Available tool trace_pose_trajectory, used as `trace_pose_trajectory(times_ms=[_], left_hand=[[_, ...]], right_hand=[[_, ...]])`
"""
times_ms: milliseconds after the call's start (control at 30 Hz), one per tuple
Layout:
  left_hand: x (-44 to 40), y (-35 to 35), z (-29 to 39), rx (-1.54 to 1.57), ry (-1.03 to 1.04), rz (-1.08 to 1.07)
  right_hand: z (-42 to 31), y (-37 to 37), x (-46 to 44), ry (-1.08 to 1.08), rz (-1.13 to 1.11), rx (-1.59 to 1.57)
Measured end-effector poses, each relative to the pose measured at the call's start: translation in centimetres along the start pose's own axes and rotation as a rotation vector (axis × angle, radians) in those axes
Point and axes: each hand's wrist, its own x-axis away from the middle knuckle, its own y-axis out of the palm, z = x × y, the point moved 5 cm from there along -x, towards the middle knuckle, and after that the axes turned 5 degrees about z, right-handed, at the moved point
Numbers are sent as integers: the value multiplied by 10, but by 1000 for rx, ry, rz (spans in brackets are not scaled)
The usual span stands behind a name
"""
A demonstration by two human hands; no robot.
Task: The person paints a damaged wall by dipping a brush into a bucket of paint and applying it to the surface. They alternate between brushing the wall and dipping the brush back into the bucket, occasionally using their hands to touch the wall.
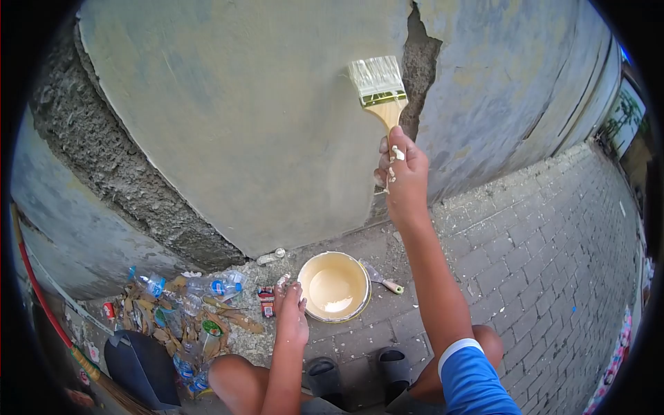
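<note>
My right hand (403,166), spotted with pale paint, is wrapped round the wooden handle of a wide paintbrush (380,86). The brush points up, its whitish bristles against the worn wall (277,124), just left of a jagged patch (420,66) of bare, rough mortar. Low down, my left hand (292,317) is beside the left rim of a bucket (337,256) of cream paint (335,290). Its fingers are loosely apart with paint on the tips, and nothing shows in them. Whether they touch the rim is hard to see.
A scraper (382,279) lies right of the bucket, and a small red-and-dark pack (267,302) to its left. Plastic bottles (214,285) and dry leaves litter the left. A dark dustpan (142,370) and a broom (104,380) are at lower left. Paving bricks (526,277) stretch right.
</note>
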Motion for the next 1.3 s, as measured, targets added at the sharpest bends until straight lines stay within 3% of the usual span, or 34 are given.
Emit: trace_pose_trajectory(times_ms=[100,267,433,533,633,733,933,1100,1300], left_hand=[[-1,5,-7,20,-15,-10],[13,16,-8,-3,-35,-52],[19,19,-7,16,-42,-87],[22,22,-8,27,-61,-106],[22,22,-10,31,-74,-116],[23,22,-12,12,-68,-109],[14,17,-11,14,-78,-67],[12,18,-16,-15,-55,-83],[8,17,-15,22,-93,-88]], right_hand=[[83,-21,28,107,98,-96],[195,-73,92,430,258,8],[233,-99,113,598,315,188],[251,-111,124,851,224,167],[261,-110,113,831,184,179],[236,-89,75,601,164,209],[66,-15,44,406,52,-118],[-55,47,-9,87,-86,-124],[-53,39,-10,-87,-139,-45]])
